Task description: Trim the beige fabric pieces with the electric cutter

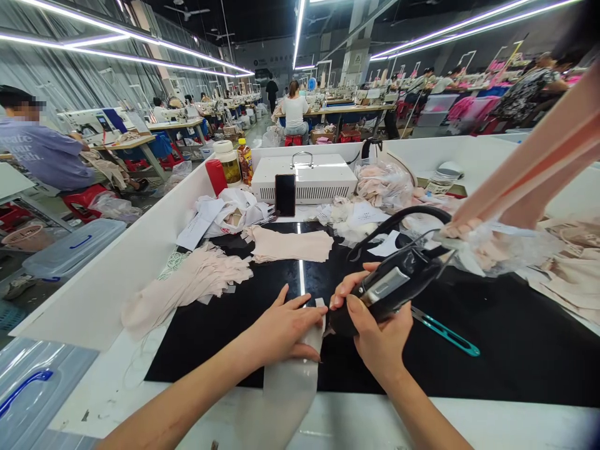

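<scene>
work table [356,419]: white at the lower edge of the frame, with a black mat [525,356] over its middle, maybe for a smooth base.
pale strip [290,387]: at lower centre, running from the mat over the near table edge.
left hand [285,328]: its fingers are spread on the strip, not clenched, seemingly to keep it flat.
right hand [382,344]: its fingers are grasping a black tool [387,284], tilted, its head just beside the strip; i cannot tell if they touch.
turquoise snips [452,337]: lying right of this hand, probably for easy reach.
pale fabric pieces [293,245]: layered at the centre, perhaps for orderly picking.
phone [285,195]: upright before a white metal box [323,178], which likely supports it.
room: at upper centre, a seated person [294,106] in a white top.
</scene>
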{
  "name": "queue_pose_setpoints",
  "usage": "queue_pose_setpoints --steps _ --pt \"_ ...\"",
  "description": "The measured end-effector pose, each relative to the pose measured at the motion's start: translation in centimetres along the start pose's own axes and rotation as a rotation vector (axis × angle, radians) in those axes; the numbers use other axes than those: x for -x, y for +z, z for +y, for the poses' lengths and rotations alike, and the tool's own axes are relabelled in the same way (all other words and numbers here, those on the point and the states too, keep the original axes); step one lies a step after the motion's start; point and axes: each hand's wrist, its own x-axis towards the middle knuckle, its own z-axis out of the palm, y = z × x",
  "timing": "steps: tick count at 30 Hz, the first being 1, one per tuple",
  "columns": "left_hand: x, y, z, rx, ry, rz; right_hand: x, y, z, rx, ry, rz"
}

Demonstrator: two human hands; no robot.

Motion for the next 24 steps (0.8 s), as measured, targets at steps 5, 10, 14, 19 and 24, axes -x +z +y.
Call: queue_pose_setpoints --steps 5,10,14,19,24 --pt "-0.1 0.0 0.0 -0.019 0.001 -0.008 0.7 -0.3 -0.1 -0.008 0.006 -0.017" --pt "-0.1 0.1 -0.1 -0.020 -0.005 -0.016 1.3 -0.2 -0.1 0.028 -0.009 -0.020" --pt "-0.1 0.2 -0.2 -0.013 -0.003 -0.015 1.2 0.0 -0.4 0.039 0.006 -0.011" --pt "0.0 0.3 -0.6 0.027 0.013 -0.007 1.4 -0.4 -0.8 -0.012 -0.003 -0.041" --pt "0.0 0.0 -0.6 0.044 0.013 -0.018 1.9 -0.7 -0.8 -0.030 0.007 -0.074"
